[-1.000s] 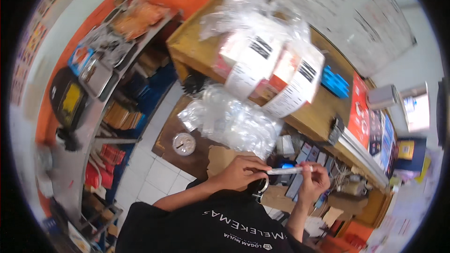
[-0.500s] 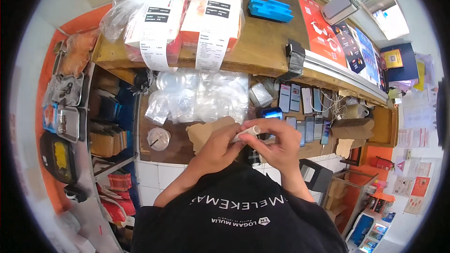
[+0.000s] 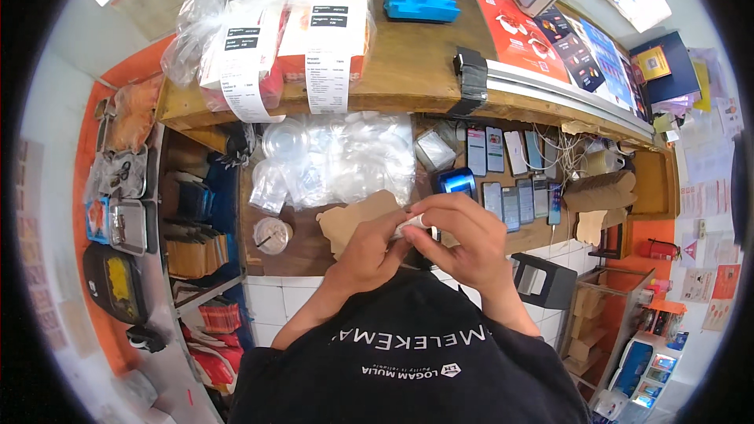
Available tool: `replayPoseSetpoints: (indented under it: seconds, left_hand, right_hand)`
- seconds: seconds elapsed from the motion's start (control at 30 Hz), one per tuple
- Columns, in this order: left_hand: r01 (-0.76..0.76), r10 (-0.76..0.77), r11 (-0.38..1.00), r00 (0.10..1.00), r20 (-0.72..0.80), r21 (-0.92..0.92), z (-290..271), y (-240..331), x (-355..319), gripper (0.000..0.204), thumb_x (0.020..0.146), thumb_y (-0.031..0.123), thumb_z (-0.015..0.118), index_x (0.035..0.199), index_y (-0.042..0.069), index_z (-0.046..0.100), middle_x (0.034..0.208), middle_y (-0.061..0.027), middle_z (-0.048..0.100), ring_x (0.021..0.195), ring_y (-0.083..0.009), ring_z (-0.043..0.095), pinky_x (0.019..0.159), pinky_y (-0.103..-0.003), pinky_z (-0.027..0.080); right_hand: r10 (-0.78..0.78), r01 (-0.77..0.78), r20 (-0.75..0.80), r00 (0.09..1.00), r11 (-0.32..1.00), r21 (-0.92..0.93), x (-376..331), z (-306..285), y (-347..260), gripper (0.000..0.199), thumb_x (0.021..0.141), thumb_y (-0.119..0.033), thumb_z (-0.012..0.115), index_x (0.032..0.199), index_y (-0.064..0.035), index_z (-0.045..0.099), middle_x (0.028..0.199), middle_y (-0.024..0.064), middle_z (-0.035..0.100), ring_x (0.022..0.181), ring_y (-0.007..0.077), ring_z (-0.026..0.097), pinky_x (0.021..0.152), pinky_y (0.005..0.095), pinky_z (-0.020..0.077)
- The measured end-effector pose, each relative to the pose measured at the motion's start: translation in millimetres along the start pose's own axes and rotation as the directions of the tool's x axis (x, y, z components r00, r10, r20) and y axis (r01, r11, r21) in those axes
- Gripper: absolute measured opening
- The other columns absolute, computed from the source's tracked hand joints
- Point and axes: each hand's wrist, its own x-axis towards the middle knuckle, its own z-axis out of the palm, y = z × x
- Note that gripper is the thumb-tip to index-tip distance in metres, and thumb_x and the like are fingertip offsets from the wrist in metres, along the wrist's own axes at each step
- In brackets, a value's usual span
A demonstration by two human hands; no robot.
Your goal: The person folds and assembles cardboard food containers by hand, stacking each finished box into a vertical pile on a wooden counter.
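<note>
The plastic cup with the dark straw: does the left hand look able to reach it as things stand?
Probably yes: the plastic cup stands near the left hand, with only a brown sheet partly between. That hand is busy at the white roll, though.

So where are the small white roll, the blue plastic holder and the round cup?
Small white roll point(image 3: 412, 223): head view, its uncovered side.
Blue plastic holder point(image 3: 422, 6): head view, its middle.
Round cup point(image 3: 275, 234): head view, its top.
</note>
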Motion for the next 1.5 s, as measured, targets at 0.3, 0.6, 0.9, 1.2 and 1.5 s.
replayPoseSetpoints:
  seconds: [0.3, 0.6, 0.9, 1.2, 1.5]
  left_hand:
    - [-0.055, 0.057, 0.987, 0.998, -0.009, 0.151, 5.9, 8.4, -9.6, 0.022, 0.097, 0.003, 0.066, 0.118, -0.002, 0.062, 0.088, -0.021, 0.068, 0.078, -0.0429, 0.067, 0.067, -0.046, 0.05]
    - [-0.008, 0.007, 0.988, 1.0, 0.008, 0.157, 5.1, -14.4, -30.9, 0.022, 0.099, 0.007, 0.065, 0.119, -0.001, 0.061, 0.093, -0.021, 0.069, 0.081, -0.0421, 0.068, 0.07, -0.046, 0.051]
    - [0.147, -0.18, 0.947, 0.98, 0.091, 0.284, -18.2, -40.2, -45.7, 0.03, 0.103, 0.023, 0.067, 0.121, 0.0, 0.062, 0.107, -0.0229, 0.071, 0.098, -0.0406, 0.07, 0.085, -0.045, 0.053]
    - [0.203, -0.175, 0.937, 0.977, -0.123, 0.283, -48.9, -74.4, -75.5, 0.027, 0.103, 0.019, 0.066, 0.121, -0.001, 0.068, 0.107, -0.0198, 0.072, 0.097, -0.0385, 0.07, 0.084, -0.043, 0.054]
    - [0.216, -0.163, 0.947, 0.961, -0.222, 0.237, -77.5, -70.3, -77.5, 0.032, 0.102, 0.018, 0.068, 0.128, 0.001, 0.067, 0.106, -0.0171, 0.072, 0.09, -0.0323, 0.07, 0.081, -0.04, 0.056]
  right_hand:
    - [0.044, -0.045, 0.019, 0.999, 0.996, 0.077, -20.1, -1.9, 3.0, 0.021, 0.081, -0.004, 0.089, 0.093, -0.0014, 0.071, 0.101, 0.012, 0.077, 0.087, 0.0224, 0.075, 0.072, 0.0307, 0.0593]
    - [0.143, -0.154, 0.087, 0.986, 0.98, 0.126, -45.8, 9.9, 11.8, 0.018, 0.083, -0.002, 0.087, 0.094, 0.0001, 0.072, 0.102, 0.0134, 0.077, 0.086, 0.0229, 0.075, 0.072, 0.0299, 0.0591]
    - [0.504, -0.444, -0.027, 0.863, 0.783, 0.437, -100.3, 52.4, 50.0, 0.009, 0.09, 0.003, 0.081, 0.097, 0.003, 0.075, 0.103, 0.0157, 0.076, 0.087, 0.0186, 0.075, 0.076, 0.0284, 0.0625]
    - [0.618, -0.552, 0.01, 0.786, 0.696, 0.459, -79.9, 50.3, 81.4, 0.017, 0.099, -0.003, 0.073, 0.113, 0.0065, 0.069, 0.102, 0.0107, 0.074, 0.085, 0.0163, 0.075, 0.078, 0.029, 0.0629]
    - [0.529, -0.602, 0.288, 0.798, 0.707, 0.37, -31.9, 65.8, 65.8, 0.013, 0.097, -0.002, 0.076, 0.108, 0.0047, 0.072, 0.099, 0.0097, 0.076, 0.086, 0.0133, 0.073, 0.078, 0.026, 0.0594]
